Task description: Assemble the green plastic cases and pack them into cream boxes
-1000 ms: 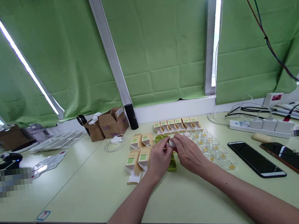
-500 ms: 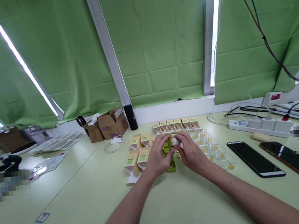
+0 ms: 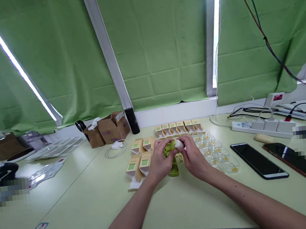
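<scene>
My right hand [image 3: 195,158] is closed on a white egg-shaped piece [image 3: 178,144], thumb below and fingers on top. My left hand [image 3: 159,161] is closed on a small olive-green piece [image 3: 173,143] that meets the white one; fingers hide how far they fit together. Just below, partly behind my left hand, sits a green tray [image 3: 174,171] like an egg carton. Small yellow pieces [image 3: 181,158] show between my hands. To the right, clear plastic cups [image 3: 215,152] with yellow centres stand in rows.
Open cartons [image 3: 132,167] with green labels stand left of my hands, and a row of cartons [image 3: 180,128] lies behind. A phone [image 3: 259,161], another phone [image 3: 297,159] and a power strip [image 3: 264,128] are right. Back left hold a cardboard box [image 3: 113,127] and black cylinder [image 3: 132,121].
The view has shifted slightly. Both hands stay together at the same spot, and the white piece has turned a little, with more of the green piece showing beside it.
</scene>
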Available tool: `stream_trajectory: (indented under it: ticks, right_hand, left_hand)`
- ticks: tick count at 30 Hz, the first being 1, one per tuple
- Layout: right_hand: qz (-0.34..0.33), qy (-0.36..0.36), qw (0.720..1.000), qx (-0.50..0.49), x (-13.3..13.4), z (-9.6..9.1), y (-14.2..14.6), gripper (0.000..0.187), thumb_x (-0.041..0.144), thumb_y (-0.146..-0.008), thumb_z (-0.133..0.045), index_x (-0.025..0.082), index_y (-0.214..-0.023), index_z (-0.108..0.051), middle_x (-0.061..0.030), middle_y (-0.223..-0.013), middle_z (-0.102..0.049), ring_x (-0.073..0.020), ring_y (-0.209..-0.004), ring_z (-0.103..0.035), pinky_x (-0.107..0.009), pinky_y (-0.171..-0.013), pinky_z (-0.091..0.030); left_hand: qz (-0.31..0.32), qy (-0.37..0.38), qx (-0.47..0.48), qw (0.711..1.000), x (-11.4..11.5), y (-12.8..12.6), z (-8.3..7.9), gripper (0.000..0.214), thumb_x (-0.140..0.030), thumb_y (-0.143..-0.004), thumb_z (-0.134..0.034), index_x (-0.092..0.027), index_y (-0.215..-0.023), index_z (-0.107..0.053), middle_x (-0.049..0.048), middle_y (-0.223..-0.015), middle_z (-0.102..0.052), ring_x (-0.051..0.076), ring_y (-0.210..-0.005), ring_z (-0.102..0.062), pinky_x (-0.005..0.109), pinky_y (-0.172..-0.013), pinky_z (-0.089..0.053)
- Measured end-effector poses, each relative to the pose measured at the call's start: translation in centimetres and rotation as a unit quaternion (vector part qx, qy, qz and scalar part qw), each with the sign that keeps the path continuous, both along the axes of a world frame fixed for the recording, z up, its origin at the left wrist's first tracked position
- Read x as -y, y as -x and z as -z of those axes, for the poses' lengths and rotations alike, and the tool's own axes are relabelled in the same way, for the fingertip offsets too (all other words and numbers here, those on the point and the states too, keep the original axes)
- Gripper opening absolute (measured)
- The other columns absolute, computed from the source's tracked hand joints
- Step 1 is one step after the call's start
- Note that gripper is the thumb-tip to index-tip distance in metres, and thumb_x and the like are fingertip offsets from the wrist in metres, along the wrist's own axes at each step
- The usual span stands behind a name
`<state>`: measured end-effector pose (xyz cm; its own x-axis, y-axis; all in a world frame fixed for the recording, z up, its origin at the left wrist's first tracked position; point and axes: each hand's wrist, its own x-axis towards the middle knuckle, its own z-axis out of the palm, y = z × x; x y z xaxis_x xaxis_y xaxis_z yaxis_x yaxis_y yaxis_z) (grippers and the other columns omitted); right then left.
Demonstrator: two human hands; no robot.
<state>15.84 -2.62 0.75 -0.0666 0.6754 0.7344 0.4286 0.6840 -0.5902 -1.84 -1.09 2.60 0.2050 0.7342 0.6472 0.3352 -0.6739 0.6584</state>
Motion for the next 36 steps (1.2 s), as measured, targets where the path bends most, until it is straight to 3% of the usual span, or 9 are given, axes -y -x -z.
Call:
stream_trajectory:
  ticks: [4,7,11,13,15,20,26,31,36]
  right_hand:
    - [-0.008,0.110,0.981,-0.161,-0.6,-0.7,-0.9,0.042,0.060,-0.104,-0.050,0.024,-0.127,-0.055,-0.0100,-0.108,-0.066,-0.0262,-0.096,-0.065,-0.045,-0.084,-0.058]
    - [-0.112,0.195,0.917,-0.329,-1.2,-1.6,-2.0,0.052,0.070,-0.092,-0.065,0.025,-0.118,-0.063,-0.0036,-0.087,-0.068,-0.0231,-0.083,-0.066,-0.040,-0.079,-0.056]
    - [-0.272,0.258,0.808,-0.455,-1.6,-2.4,-2.8,0.042,0.057,-0.078,-0.086,0.024,-0.101,-0.072,-0.0042,-0.101,-0.073,-0.0200,-0.084,-0.067,-0.037,-0.079,-0.056]
    - [-0.304,0.277,0.776,-0.478,-1.5,-2.4,-2.9,0.034,0.049,-0.079,-0.087,0.025,-0.099,-0.074,-0.0036,-0.106,-0.074,-0.0196,-0.087,-0.068,-0.035,-0.077,-0.056]
    - [-0.316,0.285,0.761,-0.489,-1.3,-2.4,-2.9,0.030,0.046,-0.080,-0.086,0.025,-0.099,-0.075,-0.0030,-0.106,-0.075,-0.0199,-0.090,-0.070,-0.035,-0.077,-0.057]
    - [-0.314,0.284,0.770,-0.478,-0.9,-2.6,-2.6,0.034,0.047,-0.080,-0.087,0.026,-0.104,-0.073,-0.0048,-0.112,-0.077,-0.0239,-0.103,-0.072,-0.039,-0.086,-0.058]
    - [-0.289,0.263,0.792,-0.469,-0.5,-3.1,-2.6,0.050,0.035,-0.065,-0.098,0.031,-0.106,-0.070,0.0021,-0.091,-0.073,-0.0201,-0.093,-0.071,-0.039,-0.087,-0.057]
    - [-0.257,0.255,0.839,-0.406,-0.4,-3.4,-3.0,0.055,0.034,-0.059,-0.100,0.028,-0.106,-0.072,0.0002,-0.093,-0.073,-0.0194,-0.089,-0.070,-0.038,-0.087,-0.057]
    - [-0.170,0.228,0.912,-0.296,0.1,-3.9,-3.0,0.046,0.033,-0.063,-0.092,0.025,-0.106,-0.076,-0.0049,-0.109,-0.072,-0.0202,-0.092,-0.066,-0.034,-0.076,-0.056]
  left_hand:
    - [-0.029,0.017,0.014,0.999,-0.8,0.6,0.4,0.037,-0.031,-0.089,-0.076,-0.022,-0.125,-0.074,0.0106,-0.114,-0.067,0.026,-0.109,-0.063,0.043,-0.101,-0.052]
    - [-0.037,0.043,0.056,0.997,-1.8,1.2,0.9,0.042,-0.039,-0.090,-0.076,-0.022,-0.129,-0.073,0.0109,-0.116,-0.067,0.024,-0.103,-0.063,0.041,-0.099,-0.053]
    - [-0.009,0.053,0.122,0.991,-2.6,1.3,1.5,0.050,-0.046,-0.092,-0.075,-0.022,-0.136,-0.070,0.0121,-0.127,-0.069,0.023,-0.105,-0.063,0.038,-0.099,-0.052]
    - [0.005,0.060,0.149,0.987,-2.6,1.2,1.6,0.053,-0.048,-0.092,-0.076,-0.022,-0.137,-0.069,0.0125,-0.128,-0.070,0.023,-0.107,-0.064,0.037,-0.098,-0.053]
    - [0.016,0.072,0.167,0.983,-2.6,1.1,1.6,0.054,-0.049,-0.091,-0.077,-0.022,-0.137,-0.069,0.0126,-0.129,-0.071,0.024,-0.109,-0.065,0.037,-0.099,-0.053]
    - [0.016,0.076,0.178,0.981,-2.4,1.1,1.4,0.056,-0.050,-0.090,-0.078,-0.021,-0.137,-0.069,0.0138,-0.131,-0.071,0.024,-0.109,-0.066,0.038,-0.099,-0.054]
    - [0.002,0.069,0.178,0.982,-2.3,1.1,1.3,0.054,-0.048,-0.090,-0.079,-0.021,-0.136,-0.069,0.0142,-0.131,-0.071,0.024,-0.107,-0.067,0.039,-0.097,-0.056]
    - [-0.004,0.072,0.179,0.981,-2.2,1.0,1.2,0.055,-0.050,-0.090,-0.079,-0.021,-0.136,-0.070,0.0142,-0.131,-0.071,0.024,-0.106,-0.067,0.040,-0.096,-0.056]
    - [-0.008,0.067,0.177,0.982,-2.1,1.1,1.1,0.054,-0.049,-0.090,-0.078,-0.021,-0.135,-0.070,0.0139,-0.132,-0.071,0.024,-0.105,-0.065,0.039,-0.097,-0.055]
